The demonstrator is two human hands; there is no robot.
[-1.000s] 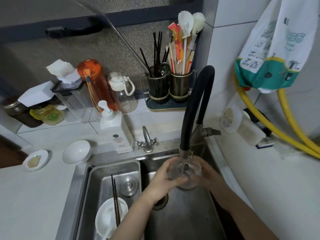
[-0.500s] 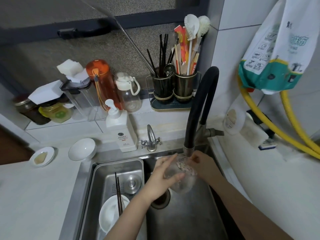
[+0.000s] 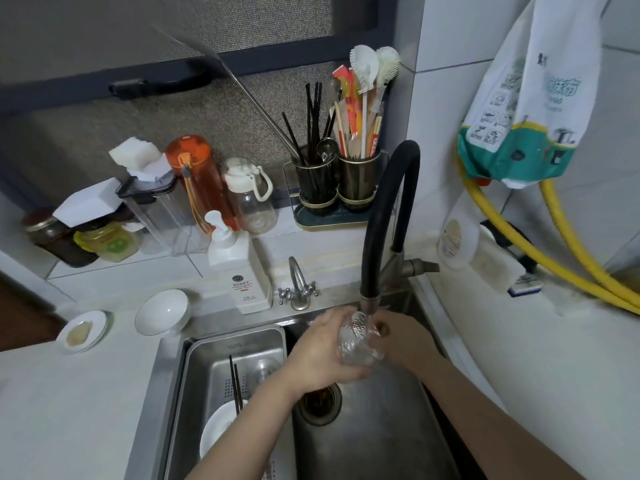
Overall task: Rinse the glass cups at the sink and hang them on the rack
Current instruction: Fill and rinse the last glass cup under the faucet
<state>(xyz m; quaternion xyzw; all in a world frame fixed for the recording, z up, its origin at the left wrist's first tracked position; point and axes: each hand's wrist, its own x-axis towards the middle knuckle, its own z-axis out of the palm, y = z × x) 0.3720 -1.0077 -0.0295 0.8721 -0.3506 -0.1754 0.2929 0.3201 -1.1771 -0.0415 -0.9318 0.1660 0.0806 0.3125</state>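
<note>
Head view: looked down over a steel sink set into a pale table.
Glass cup: a clear glass cup sat tilted between both hands, right under the spout of the black faucet, above the right basin.
Left hand: the left hand wrapped the cup from the left, its fingers curled round the glass and gripping it.
Right hand: the right hand came in from the other side, fingers bent against the cup at its rim end and holding it there.
Water: could not tell whether water was running; the glass showed only bright glints.
Drain: a round drain lay in the right basin, just below the left wrist.
Left basin: a white bowl with dark chopsticks laid across it.
Table, left: a small white bowl and, beside it, a white saucer carrying something pale.
Behind the sink: a white pump bottle stood just beside a small metal tap.
Ledge: an orange bottle, a clear bottle with a white lid, and a dark utensil holder stuffed with chopsticks and brushes.
Right wall: a yellow hose looped under a hanging printed bag.
</note>
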